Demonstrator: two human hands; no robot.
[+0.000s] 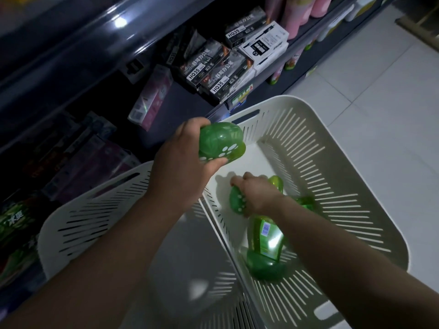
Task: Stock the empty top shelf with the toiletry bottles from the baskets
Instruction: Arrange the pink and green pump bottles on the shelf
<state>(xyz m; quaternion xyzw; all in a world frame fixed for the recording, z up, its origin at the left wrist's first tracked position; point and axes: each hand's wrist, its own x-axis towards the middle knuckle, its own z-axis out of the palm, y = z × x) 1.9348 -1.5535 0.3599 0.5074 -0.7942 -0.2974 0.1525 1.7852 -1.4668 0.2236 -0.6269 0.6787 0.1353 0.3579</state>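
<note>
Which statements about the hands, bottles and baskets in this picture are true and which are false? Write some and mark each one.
1. The left hand holds a translucent green plastic bottle. True.
2. The right hand hangs idle, holding nothing. False: it grips a second green bottle inside the right white slotted plastic basket.
3. That basket holds nothing else. False: a green bottle with a barcode label also lies in it.
4. Black cardboard boxes marked HQ35 sit on a dark shelf. True.
</note>
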